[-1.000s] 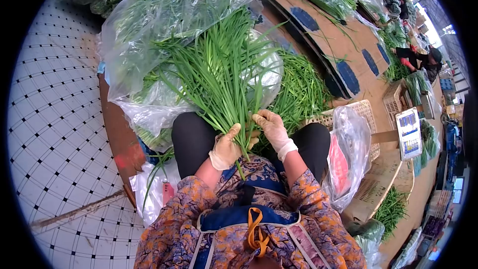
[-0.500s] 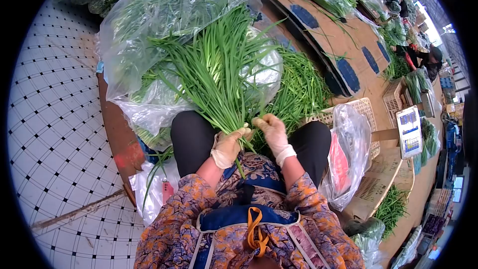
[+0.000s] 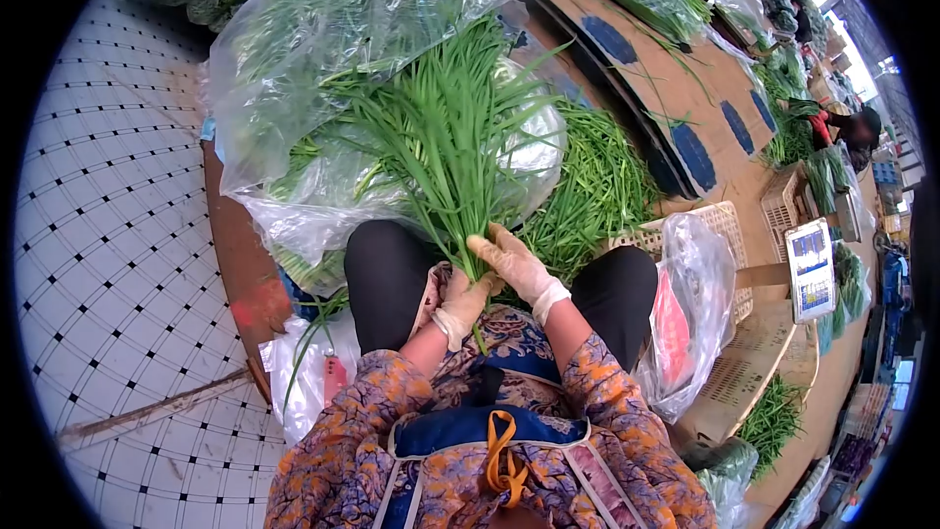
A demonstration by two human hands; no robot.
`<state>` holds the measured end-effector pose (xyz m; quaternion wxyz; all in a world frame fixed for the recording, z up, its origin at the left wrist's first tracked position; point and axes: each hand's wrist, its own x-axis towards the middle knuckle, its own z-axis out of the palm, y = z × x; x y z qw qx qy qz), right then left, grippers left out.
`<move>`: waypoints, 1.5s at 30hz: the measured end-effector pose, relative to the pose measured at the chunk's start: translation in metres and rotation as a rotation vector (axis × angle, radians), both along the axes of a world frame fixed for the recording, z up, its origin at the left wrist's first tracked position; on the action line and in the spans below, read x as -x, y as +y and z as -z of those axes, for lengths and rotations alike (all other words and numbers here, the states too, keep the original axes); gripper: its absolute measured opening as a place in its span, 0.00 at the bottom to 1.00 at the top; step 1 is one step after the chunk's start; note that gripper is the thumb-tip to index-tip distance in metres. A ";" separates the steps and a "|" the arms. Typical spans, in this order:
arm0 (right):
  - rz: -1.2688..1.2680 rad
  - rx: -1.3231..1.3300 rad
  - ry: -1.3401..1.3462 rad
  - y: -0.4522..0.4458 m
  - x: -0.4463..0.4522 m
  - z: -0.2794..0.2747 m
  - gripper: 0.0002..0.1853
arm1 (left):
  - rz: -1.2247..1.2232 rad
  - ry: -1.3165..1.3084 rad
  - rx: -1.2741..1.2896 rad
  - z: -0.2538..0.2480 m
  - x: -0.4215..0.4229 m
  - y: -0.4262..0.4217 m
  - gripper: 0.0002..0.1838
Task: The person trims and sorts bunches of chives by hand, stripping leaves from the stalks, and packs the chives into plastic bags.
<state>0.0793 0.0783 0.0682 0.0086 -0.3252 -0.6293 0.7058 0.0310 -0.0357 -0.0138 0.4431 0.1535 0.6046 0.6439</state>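
Observation:
A fanned bunch of garlic chives [image 3: 452, 137] rises from between my knees, its leaves spreading away from me. Low on the stalks, my left hand [image 3: 464, 306], in a pale thin glove, is closed round the bunch. My right hand [image 3: 519, 266], gloved as well, lies just above it with its fingers bent over the stalks. A few stalk ends poke out below my hands. Beyond the bunch, a large clear plastic bag [image 3: 284, 78] covers more greens. To its right lies a heap of loose chives [image 3: 602, 171].
At my right stand a cream plastic crate [image 3: 727, 225], a plastic bag with a red patch [image 3: 676, 323] and a scale with a display [image 3: 811, 269]. Flattened cardboard [image 3: 646, 59] lies ahead. A co-worker [image 3: 854, 129] is at far right. Tiled floor [image 3: 127, 235] spreads at left.
My right hand has moved left and closed in on the stalks beside my left hand. The bunch stands more upright, and the whole view has shifted slightly.

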 end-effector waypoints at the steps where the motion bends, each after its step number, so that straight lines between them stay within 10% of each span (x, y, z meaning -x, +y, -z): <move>1: -0.002 0.002 0.000 0.001 0.002 0.020 0.36 | -0.002 0.000 0.002 0.001 0.000 -0.001 0.19; 6: -0.054 -0.154 0.145 0.011 0.006 0.049 0.26 | 0.126 -0.303 -0.045 -0.031 0.006 -0.002 0.22; 10: 0.122 0.292 0.068 0.024 -0.003 0.044 0.21 | 0.138 -0.802 -0.385 -0.028 0.029 -0.003 0.12; 18: 0.114 0.120 0.060 0.008 -0.017 0.010 0.22 | 0.195 -0.556 -0.094 -0.030 0.030 0.005 0.10; 20: 0.139 -0.938 0.080 0.008 -0.020 0.021 0.21 | 0.010 -0.471 -0.097 -0.046 0.021 0.009 0.10; 23: 0.015 -1.001 0.082 -0.016 -0.010 -0.018 0.19 | -0.068 -0.288 -0.165 0.023 0.012 0.011 0.07; 26: -0.135 -1.196 -0.034 -0.023 0.003 -0.001 0.15 | -0.372 -0.695 -0.223 0.030 -0.002 0.015 0.09; 28: -0.127 -1.357 0.082 -0.020 0.008 0.011 0.12 | -0.136 0.020 -0.122 0.122 -0.004 0.023 0.12; 29: -0.113 -1.309 0.119 -0.019 0.007 0.008 0.10 | -0.118 -0.080 0.065 -0.008 0.003 0.011 0.10; 34: -0.016 -1.004 0.253 -0.007 -0.009 0.007 0.07 | 0.004 -0.521 -0.274 -0.030 0.015 0.000 0.18; 36: 0.207 -0.121 0.126 -0.011 -0.015 -0.004 0.07 | 0.070 -0.804 -0.381 -0.039 0.023 -0.002 0.19; 45: 0.254 -0.029 -0.143 -0.007 -0.019 -0.006 0.13 | 0.022 -0.661 -0.210 -0.009 0.018 0.007 0.12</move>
